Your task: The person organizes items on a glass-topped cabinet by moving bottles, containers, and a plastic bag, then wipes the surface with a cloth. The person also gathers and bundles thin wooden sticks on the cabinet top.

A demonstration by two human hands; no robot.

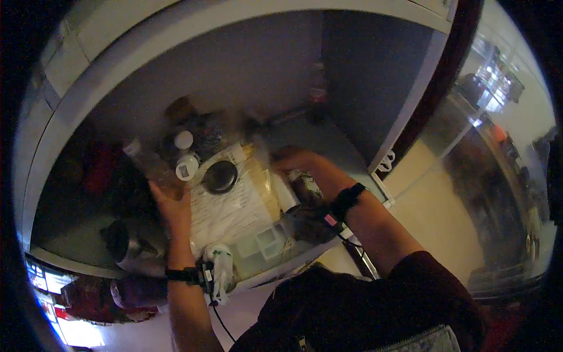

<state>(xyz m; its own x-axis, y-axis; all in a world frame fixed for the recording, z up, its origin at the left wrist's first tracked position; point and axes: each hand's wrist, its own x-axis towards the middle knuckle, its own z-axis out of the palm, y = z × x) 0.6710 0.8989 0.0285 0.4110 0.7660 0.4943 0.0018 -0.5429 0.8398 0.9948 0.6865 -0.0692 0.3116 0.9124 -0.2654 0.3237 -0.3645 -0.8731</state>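
My left hand [172, 206] reaches into a dim cabinet with thumb and fingers apart. It is beside a white-lidded jar [186, 168] and a clear plastic item [153, 167]; whether it touches either is unclear. A second white lid [183, 139] shows behind the jar. To the right, a round dark lid or dish [220, 177] lies on a printed sheet [226, 214] in clear plastic. My right hand [296, 159] is at the far right edge of that package, near a pale, crinkled wrap [263, 146]. Its fingers are smeared and partly hidden.
A metal flask-like vessel [132, 249] lies at the cabinet's left front. A knotted white plastic bag [221, 271] and a translucent tray [268, 243] are at the front edge. Behind the right forearm stands a bottle [318, 88]; the cabinet's side wall [372, 88] bounds the right.
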